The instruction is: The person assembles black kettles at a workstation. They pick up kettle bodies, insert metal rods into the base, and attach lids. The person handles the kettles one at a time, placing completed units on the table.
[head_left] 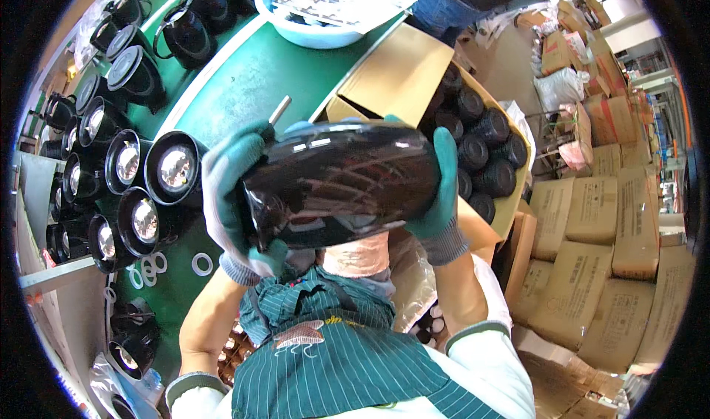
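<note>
A large glossy black jug body (344,178) lies on its side in the air in front of my chest, held at both ends. My left hand (233,186), in a white and teal glove, is closed round its left end. My right hand (442,186), in a teal glove with a grey cuff, grips the right end. A short pale metal rod (279,110) sticks up beside the left fingertips; what it belongs to is hidden. Just left of my left hand stands an open black vessel (176,169) with a shiny silvery inside.
More black vessels (138,219) and lidded black jugs (137,75) crowd the green table (222,116). White rings (202,264) lie near its front. A blue basin (318,34) sits at the back. An open carton (510,197) of round black parts stands right, with stacked cardboard boxes (569,293) beyond.
</note>
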A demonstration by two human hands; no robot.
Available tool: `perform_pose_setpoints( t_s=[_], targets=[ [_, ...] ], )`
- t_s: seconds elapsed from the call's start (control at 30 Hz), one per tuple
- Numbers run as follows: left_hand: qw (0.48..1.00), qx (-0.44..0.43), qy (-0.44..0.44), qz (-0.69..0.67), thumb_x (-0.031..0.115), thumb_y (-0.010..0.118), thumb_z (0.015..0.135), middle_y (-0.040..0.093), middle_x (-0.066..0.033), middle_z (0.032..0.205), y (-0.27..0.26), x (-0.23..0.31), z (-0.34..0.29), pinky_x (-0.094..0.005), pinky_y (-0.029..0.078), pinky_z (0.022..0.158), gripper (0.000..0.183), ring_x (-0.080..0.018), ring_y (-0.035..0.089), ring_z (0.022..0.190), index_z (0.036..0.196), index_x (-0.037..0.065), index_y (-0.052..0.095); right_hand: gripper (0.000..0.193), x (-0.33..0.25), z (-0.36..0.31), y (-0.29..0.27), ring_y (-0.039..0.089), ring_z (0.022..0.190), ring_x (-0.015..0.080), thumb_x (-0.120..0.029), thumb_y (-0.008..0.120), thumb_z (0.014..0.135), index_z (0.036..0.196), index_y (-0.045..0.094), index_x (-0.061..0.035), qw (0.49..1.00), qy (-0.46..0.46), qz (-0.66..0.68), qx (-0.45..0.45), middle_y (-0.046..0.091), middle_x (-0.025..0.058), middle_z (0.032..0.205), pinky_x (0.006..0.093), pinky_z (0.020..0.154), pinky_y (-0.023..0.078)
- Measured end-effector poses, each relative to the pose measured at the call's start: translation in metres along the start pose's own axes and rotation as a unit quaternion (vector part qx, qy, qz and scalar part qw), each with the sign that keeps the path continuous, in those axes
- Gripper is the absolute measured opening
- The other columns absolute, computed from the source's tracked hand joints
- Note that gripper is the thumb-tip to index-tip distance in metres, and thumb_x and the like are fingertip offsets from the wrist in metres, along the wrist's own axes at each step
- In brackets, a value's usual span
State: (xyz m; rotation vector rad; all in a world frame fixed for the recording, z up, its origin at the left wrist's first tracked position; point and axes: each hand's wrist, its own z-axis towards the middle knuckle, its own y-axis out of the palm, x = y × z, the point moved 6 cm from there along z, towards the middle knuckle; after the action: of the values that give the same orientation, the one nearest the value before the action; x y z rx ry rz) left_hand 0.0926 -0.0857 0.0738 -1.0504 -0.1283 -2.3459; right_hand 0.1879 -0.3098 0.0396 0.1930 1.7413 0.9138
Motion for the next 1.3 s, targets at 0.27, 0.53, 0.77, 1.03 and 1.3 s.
perform_pose_setpoints(
  t_s=[0.27,0.53,0.77,1.03,1.3],
  targets=[
    [0.934,0.049,-0.133,-0.327,0.056,0.054,0.099,0.053,-0.0205,0.148,-0.003,-0.036,-0.006,-0.0498,0.045,0.115,0.077,-0.0329,0.055,0.134,0.151,0.0,0.044,0.056,-0.004,-0.039,-0.005,0.063,0.126,0.0259,-0.034,0.046,0.111,0.156,0.038,-0.0022,0.94,-0.251,-0.149,0.175,0.053,0.0163,0.151,0.0414,0.108,0.055],
    [0.796,0.252,-0.446,-0.323,0.029,0.043,0.111,0.058,-0.0146,0.144,0.01,-0.14,-0.081,-0.0419,0.041,0.116,0.051,-0.025,0.054,0.134,0.154,0.0,0.042,0.042,-0.047,-0.018,0.068,0.06,0.122,0.0289,-0.023,0.051,0.105,0.139,0.055,0.0019,0.755,-0.373,-0.54,0.017,0.062,0.0171,0.132,0.0396,0.108,0.046],
    [0.833,0.121,-0.376,-0.388,0.051,0.042,0.109,0.062,-0.0176,0.138,-0.006,-0.068,-0.025,-0.0457,0.048,0.109,0.066,-0.0302,0.063,0.124,0.148,-0.002,0.047,0.074,-0.025,-0.007,0.03,0.05,0.135,0.0281,-0.058,0.029,0.106,0.15,0.044,0.0003,0.918,-0.191,-0.348,0.005,0.049,0.015,0.149,0.0425,0.119,0.035],
    [0.947,-0.233,0.19,0.111,0.073,0.078,0.067,0.071,-0.0227,0.117,0.004,0.075,0.066,-0.045,0.057,0.087,0.09,-0.04,0.069,0.103,0.118,0.0,0.069,0.064,0.042,-0.006,0.027,0.06,0.129,0.027,-0.05,0.04,0.109,0.152,0.045,-0.0039,0.937,0.137,0.28,-0.156,0.058,0.0149,0.144,0.044,0.114,0.046],
    [0.97,-0.236,0.039,0.032,0.064,0.095,0.052,0.069,-0.021,0.124,-0.01,0.065,0.069,-0.0461,0.053,0.101,0.106,-0.0376,0.066,0.114,0.128,-0.003,0.062,0.091,0.106,-0.043,-0.111,0.055,0.135,0.032,-0.031,0.074,0.089,0.159,0.026,0.0006,0.959,-0.023,-0.283,-0.004,0.048,0.0196,0.152,0.0489,0.115,0.045]
  ],
)
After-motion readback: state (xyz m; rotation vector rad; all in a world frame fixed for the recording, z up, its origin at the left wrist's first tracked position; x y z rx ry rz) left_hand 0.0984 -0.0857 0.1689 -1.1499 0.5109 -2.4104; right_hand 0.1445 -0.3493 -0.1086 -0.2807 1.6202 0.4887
